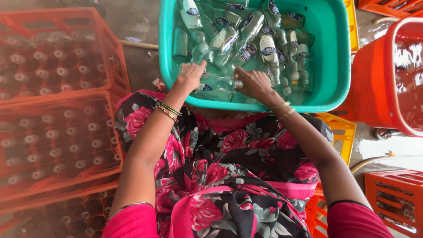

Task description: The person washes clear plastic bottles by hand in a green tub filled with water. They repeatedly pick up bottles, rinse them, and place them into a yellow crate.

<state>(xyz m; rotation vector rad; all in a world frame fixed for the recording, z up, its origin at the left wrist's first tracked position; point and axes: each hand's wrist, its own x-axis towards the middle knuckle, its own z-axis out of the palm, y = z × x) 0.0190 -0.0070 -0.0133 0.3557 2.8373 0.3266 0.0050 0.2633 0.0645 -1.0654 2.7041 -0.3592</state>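
From the head camera I see both hands down in the teal tub point(339, 66) at twelve o'clock, which is full of water and clear glass bottles point(246, 42) still soaking, so I judge plenty remains. My left hand point(190, 76) curls loosely around a submerged bottle point(214, 88) lying sideways; my right hand point(251, 81) closes partly on its other end. At nine o'clock, red crates point(110, 66) stand packed with upright bottles.
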